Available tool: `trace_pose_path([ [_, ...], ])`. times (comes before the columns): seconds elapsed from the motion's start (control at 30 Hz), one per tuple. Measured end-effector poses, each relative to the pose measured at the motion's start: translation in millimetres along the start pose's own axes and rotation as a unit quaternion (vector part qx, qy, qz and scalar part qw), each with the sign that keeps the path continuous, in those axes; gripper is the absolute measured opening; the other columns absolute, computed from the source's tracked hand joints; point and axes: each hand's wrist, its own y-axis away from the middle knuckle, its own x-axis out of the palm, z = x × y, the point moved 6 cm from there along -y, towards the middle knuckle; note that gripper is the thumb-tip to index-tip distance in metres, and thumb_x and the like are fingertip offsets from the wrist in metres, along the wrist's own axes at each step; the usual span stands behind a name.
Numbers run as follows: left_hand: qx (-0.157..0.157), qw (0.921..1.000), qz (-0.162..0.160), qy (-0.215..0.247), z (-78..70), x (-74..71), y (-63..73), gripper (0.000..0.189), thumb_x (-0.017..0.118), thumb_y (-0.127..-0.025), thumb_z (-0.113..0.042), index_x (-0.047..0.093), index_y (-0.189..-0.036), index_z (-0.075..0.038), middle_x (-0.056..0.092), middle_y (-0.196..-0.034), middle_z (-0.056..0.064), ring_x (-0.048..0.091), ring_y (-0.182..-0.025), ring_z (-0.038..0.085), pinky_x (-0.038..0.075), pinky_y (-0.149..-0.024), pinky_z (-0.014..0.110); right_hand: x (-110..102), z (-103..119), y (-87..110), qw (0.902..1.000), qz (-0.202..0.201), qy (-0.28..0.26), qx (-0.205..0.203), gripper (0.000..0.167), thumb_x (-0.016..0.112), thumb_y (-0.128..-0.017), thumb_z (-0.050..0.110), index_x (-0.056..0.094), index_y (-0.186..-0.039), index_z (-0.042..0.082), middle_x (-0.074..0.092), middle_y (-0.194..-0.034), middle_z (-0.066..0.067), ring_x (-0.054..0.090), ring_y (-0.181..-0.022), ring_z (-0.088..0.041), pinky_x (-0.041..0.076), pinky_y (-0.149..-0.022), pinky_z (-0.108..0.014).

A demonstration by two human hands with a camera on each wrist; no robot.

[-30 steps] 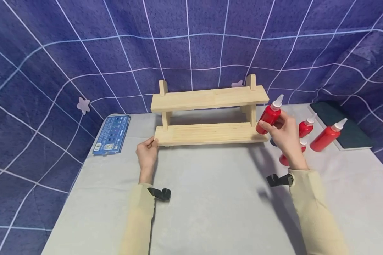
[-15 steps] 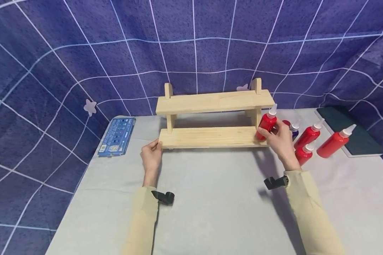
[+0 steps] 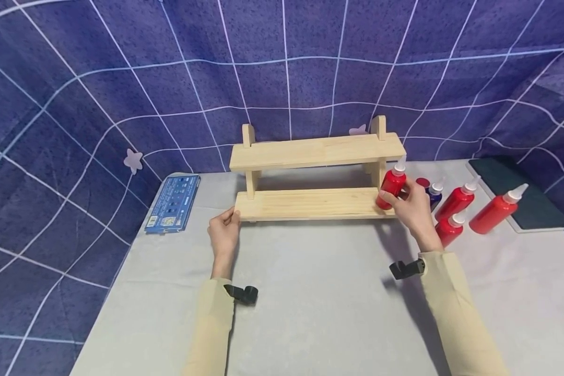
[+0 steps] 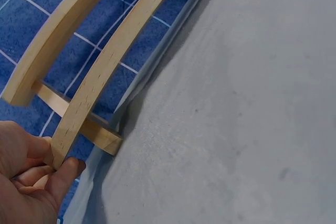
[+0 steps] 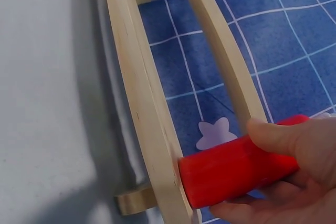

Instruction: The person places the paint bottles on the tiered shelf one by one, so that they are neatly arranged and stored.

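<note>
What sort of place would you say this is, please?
Probably a staged tabletop set, not a lived-in room: a grey-clothed table, a blue grid backdrop, a bare wooden shelf and paint bottles.

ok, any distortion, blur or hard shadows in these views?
Head view: wide-angle bend, the backdrop grid lines bow; sharp overall, even light, soft shadows under the wooden shelf and beside the right sleeve. Left wrist view: shelf boards curve strongly; left hand is sharp. Right wrist view: same curving; right hand and red bottle are close and slightly soft. No glare anywhere.

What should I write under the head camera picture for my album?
Right hand sets red bottle on wooden shelf.
</note>
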Motion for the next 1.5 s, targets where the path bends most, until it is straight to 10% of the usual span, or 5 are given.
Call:
trace_pose_path([
  [0.57, 0.0, 1.0, 0.0, 0.002, 4.7, 0.9, -1.7, 0.029, 0.062, -0.096, -0.013, 0.066, -0.121, 0.001, 0.07, -0.109, 0.023, 0.071, -0.095, 0.029, 0.059, -0.07, 0.015, -30.2, 31.8, 20.4, 0.9974, 0.013, -0.06, -0.037, 0.074, 0.067, -0.092, 0.012, 0.025, -0.152, 0.0, 0.042, -0.146, -0.029, 0.041, -0.135, -0.042, 0.035, -0.113, -0.054],
  [0.97, 0.001, 0.9999, 0.005, 0.012, 2.6, 1.6, -1.1, 0.029, 0.061, -0.096, -0.013, 0.066, -0.12, 0.002, 0.069, -0.111, 0.023, 0.071, -0.097, 0.029, 0.052, -0.064, 0.004, -86.9, 50.0, 52.4, 0.9951, -0.079, -0.028, -0.053, 0.067, 0.07, -0.091, 0.014, 0.038, -0.15, 0.013, 0.049, -0.145, -0.017, 0.05, -0.131, -0.03, 0.048, -0.103, -0.029],
  [1.5, 0.01, 0.9997, 0.006, 0.019, 1.9, 2.2, -2.0, 0.029, 0.06, -0.097, -0.012, 0.065, -0.121, 0.003, 0.068, -0.112, 0.024, 0.071, -0.098, 0.029, 0.054, -0.066, 0.006, -119.6, 8.1, 72.5, 0.9925, -0.119, 0.014, 0.024, 0.07, 0.073, -0.089, 0.021, 0.039, -0.15, 0.021, 0.051, -0.144, -0.013, 0.052, -0.13, -0.021, 0.047, -0.091, -0.009],
])
